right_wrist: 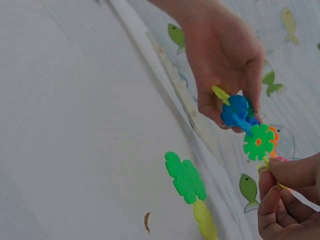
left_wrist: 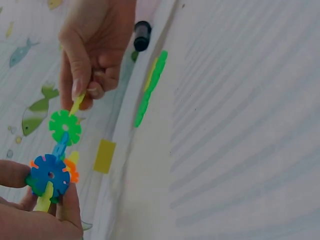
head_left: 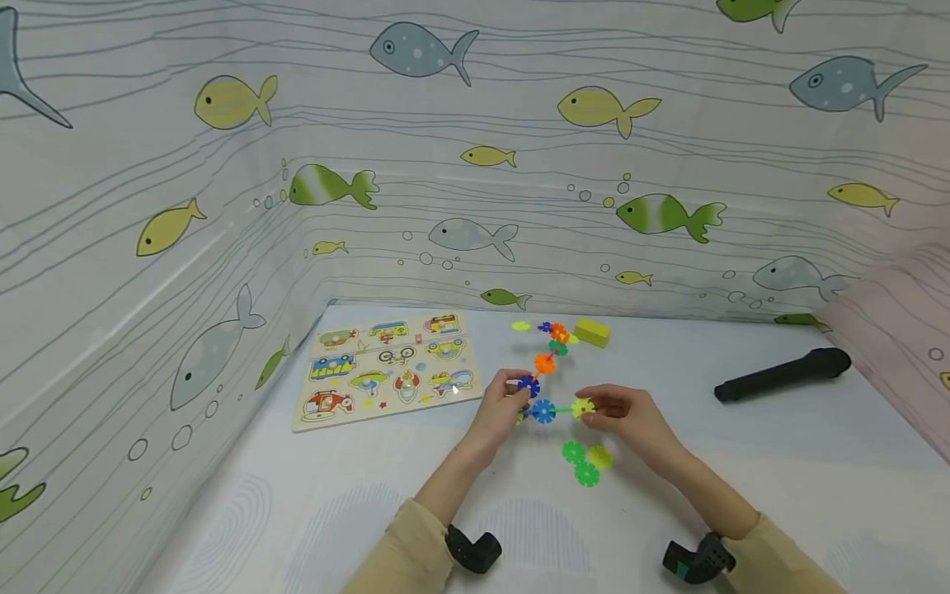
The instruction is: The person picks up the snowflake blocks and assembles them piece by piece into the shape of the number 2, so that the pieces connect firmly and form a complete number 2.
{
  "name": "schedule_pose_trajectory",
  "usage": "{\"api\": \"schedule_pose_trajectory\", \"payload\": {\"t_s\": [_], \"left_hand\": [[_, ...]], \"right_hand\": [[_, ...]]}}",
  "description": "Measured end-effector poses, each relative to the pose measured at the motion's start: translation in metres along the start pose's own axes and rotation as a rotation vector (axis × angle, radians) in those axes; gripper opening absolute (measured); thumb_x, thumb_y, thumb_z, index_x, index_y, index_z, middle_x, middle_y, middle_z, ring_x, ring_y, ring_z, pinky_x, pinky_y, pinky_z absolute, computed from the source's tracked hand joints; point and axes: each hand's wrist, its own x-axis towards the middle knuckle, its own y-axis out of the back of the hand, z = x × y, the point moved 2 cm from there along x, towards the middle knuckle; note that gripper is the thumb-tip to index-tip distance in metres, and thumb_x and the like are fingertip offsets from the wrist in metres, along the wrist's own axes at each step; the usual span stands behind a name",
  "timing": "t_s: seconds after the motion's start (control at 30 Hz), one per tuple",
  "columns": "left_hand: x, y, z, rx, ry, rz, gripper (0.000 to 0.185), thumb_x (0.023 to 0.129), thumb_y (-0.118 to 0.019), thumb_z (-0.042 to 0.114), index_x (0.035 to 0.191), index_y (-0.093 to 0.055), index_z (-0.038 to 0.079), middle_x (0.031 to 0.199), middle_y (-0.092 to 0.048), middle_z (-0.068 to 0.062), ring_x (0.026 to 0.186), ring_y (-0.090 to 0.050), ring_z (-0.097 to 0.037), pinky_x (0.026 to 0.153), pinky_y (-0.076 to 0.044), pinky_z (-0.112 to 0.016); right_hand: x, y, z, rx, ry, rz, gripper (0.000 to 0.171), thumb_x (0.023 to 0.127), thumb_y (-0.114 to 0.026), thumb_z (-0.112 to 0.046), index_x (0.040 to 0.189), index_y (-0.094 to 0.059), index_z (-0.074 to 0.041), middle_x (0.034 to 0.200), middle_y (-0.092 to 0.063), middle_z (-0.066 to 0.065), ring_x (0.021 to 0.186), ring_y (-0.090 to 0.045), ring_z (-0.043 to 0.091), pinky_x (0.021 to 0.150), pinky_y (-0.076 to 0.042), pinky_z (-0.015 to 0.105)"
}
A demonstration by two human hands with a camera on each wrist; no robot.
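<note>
- Snowflake-disc chain at table centre, between left hand and right hand.
- Loose discs at 6 o'clock of it.
- Puzzle board at 9 o'clock.
- Block at 1 o'clock.
- Handheld device at 3 o'clock.

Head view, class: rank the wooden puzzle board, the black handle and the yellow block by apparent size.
1. wooden puzzle board
2. black handle
3. yellow block, clearly smallest.
</note>
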Motion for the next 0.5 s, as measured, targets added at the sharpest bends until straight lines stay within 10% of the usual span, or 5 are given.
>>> {"api": "schedule_pose_trajectory", "payload": {"t_s": [0.5], "left_hand": [[-0.0007, -0.0002, 0.0008, -0.002, 0.005, 0.008, 0.033, 0.103, -0.047, 0.011, 0.136, -0.05, 0.009, 0.109, -0.055, -0.013, 0.098, -0.056, -0.022, 0.087, -0.05, -0.037]], "right_hand": [[-0.0015, -0.0005, -0.0011, 0.053, -0.017, 0.002, 0.042, 0.09, -0.075, -0.017, 0.128, -0.065, -0.002, 0.111, -0.069, 0.01, 0.09, -0.067, 0.017, 0.081, -0.054, 0.018]]}}
